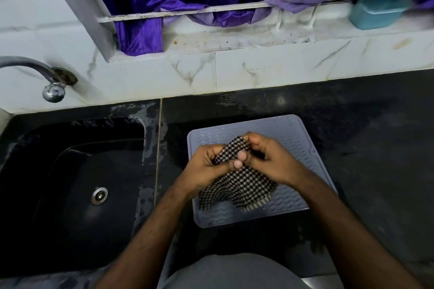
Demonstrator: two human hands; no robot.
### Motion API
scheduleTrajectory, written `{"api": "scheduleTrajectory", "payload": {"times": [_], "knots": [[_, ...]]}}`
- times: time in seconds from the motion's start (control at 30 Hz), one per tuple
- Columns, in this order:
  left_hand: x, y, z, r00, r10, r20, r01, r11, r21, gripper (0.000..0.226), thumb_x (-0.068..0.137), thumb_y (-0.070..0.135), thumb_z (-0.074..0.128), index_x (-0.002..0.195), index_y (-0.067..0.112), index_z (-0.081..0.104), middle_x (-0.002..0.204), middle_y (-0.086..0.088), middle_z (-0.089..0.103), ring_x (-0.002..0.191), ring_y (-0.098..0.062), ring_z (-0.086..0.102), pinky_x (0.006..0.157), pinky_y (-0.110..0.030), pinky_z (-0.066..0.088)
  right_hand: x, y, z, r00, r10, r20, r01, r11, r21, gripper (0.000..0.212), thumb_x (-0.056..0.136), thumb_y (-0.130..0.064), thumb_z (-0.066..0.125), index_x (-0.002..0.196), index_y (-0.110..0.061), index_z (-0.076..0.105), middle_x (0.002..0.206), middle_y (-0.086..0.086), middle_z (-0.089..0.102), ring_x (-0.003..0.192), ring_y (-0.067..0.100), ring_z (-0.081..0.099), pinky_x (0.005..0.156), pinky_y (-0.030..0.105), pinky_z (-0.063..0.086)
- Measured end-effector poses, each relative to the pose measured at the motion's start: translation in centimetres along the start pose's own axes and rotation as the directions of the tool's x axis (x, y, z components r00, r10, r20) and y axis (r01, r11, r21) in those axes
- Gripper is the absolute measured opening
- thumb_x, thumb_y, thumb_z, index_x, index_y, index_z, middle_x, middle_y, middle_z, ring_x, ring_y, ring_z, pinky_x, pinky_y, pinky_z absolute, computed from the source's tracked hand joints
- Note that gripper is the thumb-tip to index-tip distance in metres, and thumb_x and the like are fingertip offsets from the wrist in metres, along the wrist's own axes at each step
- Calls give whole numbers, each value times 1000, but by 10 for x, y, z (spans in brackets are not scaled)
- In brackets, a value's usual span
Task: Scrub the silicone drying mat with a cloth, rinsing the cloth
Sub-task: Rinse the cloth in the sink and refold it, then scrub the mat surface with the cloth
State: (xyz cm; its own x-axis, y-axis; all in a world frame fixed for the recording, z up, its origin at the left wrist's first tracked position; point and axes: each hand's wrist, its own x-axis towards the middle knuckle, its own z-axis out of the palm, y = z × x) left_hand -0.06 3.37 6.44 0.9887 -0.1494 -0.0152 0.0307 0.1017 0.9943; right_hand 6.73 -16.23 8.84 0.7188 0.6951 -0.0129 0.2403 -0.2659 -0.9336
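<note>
Both hands, left hand (206, 166) and right hand (270, 159), curl their fingers around the checked cloth (242, 183), bunching it just above the grey silicone drying mat (288, 129), probably gathering a pad for scrubbing.

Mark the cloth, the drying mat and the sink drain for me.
cloth (239, 183): head view, on its checked middle below the hands.
drying mat (277, 129): head view, bare far part.
sink drain (99, 195): head view, metal centre.

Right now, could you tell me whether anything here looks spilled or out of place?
Water is spilled over the black counter between sink and mat. The purple curtain hangs crumpled onto the stained sill.
</note>
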Motion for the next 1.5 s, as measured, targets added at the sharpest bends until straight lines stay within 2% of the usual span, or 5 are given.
{"api": "scheduleTrajectory", "payload": {"times": [0.2, 0.5, 0.87, 1.27, 1.5], "knots": [[-11, -13, 7, 999, -41, -16, 44, 925, 378, 16, 98, 29, 67, 109, 18, 71, 102, -1, 76, 97, -15, 73, 85, -37, 58, -29, 36, -16, 929, 213, 303, -263, 956, 133, 37, 83, -32, 80, 117, -22, 67, 117, 0, 72, 110, 16, 68, 94, 37, 55], [22, 16, -9, 946, 266, -184, -178, 904, 389, 11, 100, 24, 61, 102, 23, 73, 100, 6, 74, 97, -11, 70, 83, -27, 55, 5, 0, -10, 891, -56, -450, 101, 992, 78, 15, 88, -34, 75, 100, -26, 71, 93, -4, 75, 88, 15, 73, 74, 40, 61], [-50, -68, -22, 970, -241, 14, 233, 950, 207, 21, 96, 5, 64, 108, -12, 70, 112, -29, 71, 99, -23, 64, 95, -48, 52, -22, 40, 16, 925, 234, 298, -125, 931, -343, 15, 90, -28, 73, 104, -26, 67, 94, -15, 67, 87, -1, 63, 77, 20, 46], [-23, -87, -10, 841, -241, -485, 420, 856, 302, 17, 94, 21, 72, 79, 17, 66, 70, 13, 66, 63, 1, 60, 66, -20, 44, 44, 53, 36, 977, 212, -35, -143, 518, -843, 31, 97, -32, 57, 127, -24, 56, 124, 4, 55, 117, 24, 53, 99, 39, 41], [-26, -87, -8, 825, -166, -540, 460, 752, 472, 25, 90, 7, 69, 113, 10, 60, 98, -2, 72, 91, -17, 69, 74, -13, 45, 5, 77, 91, 975, 172, 138, 8, 597, -802, 67, 88, -59, 59, 142, -22, 44, 133, 4, 42, 122, 25, 44, 99, 42, 44]]}}
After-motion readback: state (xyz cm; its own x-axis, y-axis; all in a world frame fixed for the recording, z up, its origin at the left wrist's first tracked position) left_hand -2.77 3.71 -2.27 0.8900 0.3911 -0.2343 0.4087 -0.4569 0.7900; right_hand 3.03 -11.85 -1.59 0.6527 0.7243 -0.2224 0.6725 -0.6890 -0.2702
